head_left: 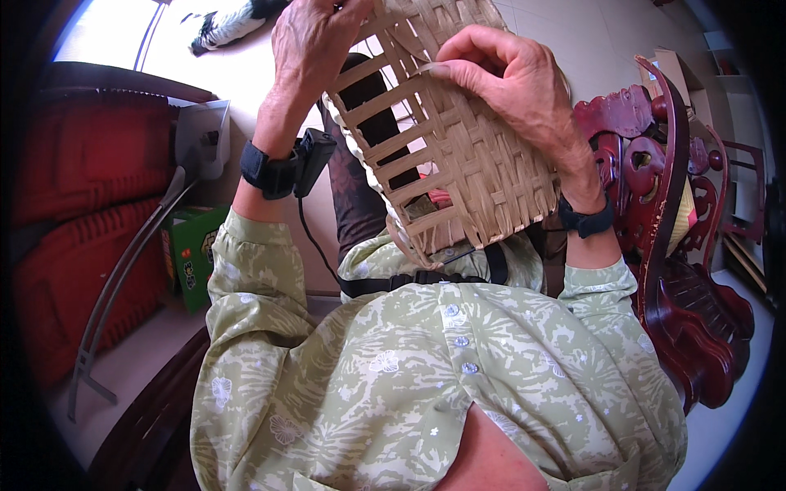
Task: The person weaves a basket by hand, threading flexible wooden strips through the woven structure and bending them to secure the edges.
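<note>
A tan basket [491,168] woven from flat strips stands tilted over my lap. The side toward my left has open gaps between its cross strips, while the rest is a close weave. My left hand [315,45] is closed at the basket's upper left edge, its fingertips partly cut off by the top of the picture. Across the weave, my right hand [524,94] pinches a thin, pale strip [413,72] between thumb and forefinger, the other fingers curled behind. Through the gaps, something red [440,198] shows beyond the basket.
Dark red carved wooden furniture [671,204] stands close on my right. On my left are red cushions [90,155], a grey plastic piece with a long bent frame [135,237] and a green box [196,254]. A black-and-white furry animal [229,24] lies on the floor ahead.
</note>
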Motion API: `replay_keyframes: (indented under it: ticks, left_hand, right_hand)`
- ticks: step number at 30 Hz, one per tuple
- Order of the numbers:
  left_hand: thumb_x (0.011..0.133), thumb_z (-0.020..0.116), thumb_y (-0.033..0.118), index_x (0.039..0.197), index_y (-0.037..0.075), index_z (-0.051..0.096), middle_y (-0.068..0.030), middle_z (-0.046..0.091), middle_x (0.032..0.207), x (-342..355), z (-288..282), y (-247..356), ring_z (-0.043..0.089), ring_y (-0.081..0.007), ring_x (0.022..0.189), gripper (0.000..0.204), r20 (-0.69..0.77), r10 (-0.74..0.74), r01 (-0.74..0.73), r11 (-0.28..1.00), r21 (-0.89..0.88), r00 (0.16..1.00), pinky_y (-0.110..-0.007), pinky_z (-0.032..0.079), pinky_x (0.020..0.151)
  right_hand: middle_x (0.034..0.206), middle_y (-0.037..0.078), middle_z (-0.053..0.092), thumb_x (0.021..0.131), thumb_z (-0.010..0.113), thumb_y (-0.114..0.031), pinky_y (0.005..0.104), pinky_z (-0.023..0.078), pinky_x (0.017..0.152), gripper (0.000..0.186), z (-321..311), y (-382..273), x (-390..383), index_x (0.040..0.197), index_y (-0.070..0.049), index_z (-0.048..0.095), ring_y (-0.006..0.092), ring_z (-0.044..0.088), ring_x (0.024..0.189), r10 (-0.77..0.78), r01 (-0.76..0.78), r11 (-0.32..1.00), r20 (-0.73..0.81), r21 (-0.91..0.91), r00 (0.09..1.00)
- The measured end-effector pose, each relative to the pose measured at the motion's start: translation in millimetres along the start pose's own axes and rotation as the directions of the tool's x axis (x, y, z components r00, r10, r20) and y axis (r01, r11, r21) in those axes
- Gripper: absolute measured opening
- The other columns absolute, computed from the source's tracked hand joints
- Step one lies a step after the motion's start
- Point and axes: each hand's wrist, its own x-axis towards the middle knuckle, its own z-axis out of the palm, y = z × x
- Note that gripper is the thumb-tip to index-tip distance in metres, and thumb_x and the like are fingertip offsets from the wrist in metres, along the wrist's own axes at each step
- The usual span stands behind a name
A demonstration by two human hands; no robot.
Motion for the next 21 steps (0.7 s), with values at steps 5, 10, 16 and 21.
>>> replay_keyframes:
  ticks: [5,10,16,21]
  left_hand:
    - [0.088,0.064,0.018,0.087,0.001,0.067,-0.0122,0.065,0.074,8.0,1.2,-29.3,0.063,-0.0229,0.066,0.018,0.089,0.585,-0.562,0.709,0.426,0.806,-0.036,0.049,0.061]
    - [0.087,0.063,0.019,0.086,-0.001,0.067,-0.0111,0.062,0.068,2.0,2.6,-0.7,0.059,-0.0190,0.061,0.020,-0.025,0.050,-0.050,0.999,0.006,0.998,-0.035,0.048,0.058]
    - [0.089,0.063,0.021,0.085,0.000,0.066,-0.0054,0.060,0.068,-1.2,4.5,4.1,0.056,-0.0131,0.062,0.022,-0.083,0.023,-0.030,0.996,-0.081,0.996,-0.030,0.047,0.058]
    - [0.094,0.064,0.023,0.090,0.000,0.064,-0.0013,0.060,0.074,2.1,8.7,-12.5,0.053,-0.0088,0.067,0.023,-0.105,0.058,-0.078,0.977,-0.198,0.993,-0.026,0.047,0.059]
  right_hand:
    - [0.084,-0.002,0.069,0.092,0.075,-0.023,0.0233,0.051,0.074,0.020,0.0,2.0,-0.2,0.099,-0.004,0.073,0.0050,0.062,0.079,0.007,-0.007,0.998,0.010,0.058,1.000]
    - [0.084,-0.001,0.069,0.091,0.076,-0.017,0.0237,0.051,0.072,0.015,-2.3,-1.7,-0.6,0.098,-0.005,0.074,0.0068,0.063,0.080,-0.046,0.046,0.998,-0.013,-0.043,0.999]
    - [0.068,-0.003,0.063,0.089,0.078,-0.017,0.0255,0.043,0.055,0.013,-3.6,-19.1,1.5,0.092,-0.005,0.073,0.0054,0.054,0.060,0.144,-0.144,0.990,-0.013,0.000,0.989]
    - [0.073,0.002,0.068,0.090,0.079,-0.019,0.0245,0.046,0.055,0.018,2.3,-14.1,-6.3,0.096,-0.004,0.072,0.0068,0.060,0.064,-0.067,0.053,0.995,-0.190,-0.078,0.980]
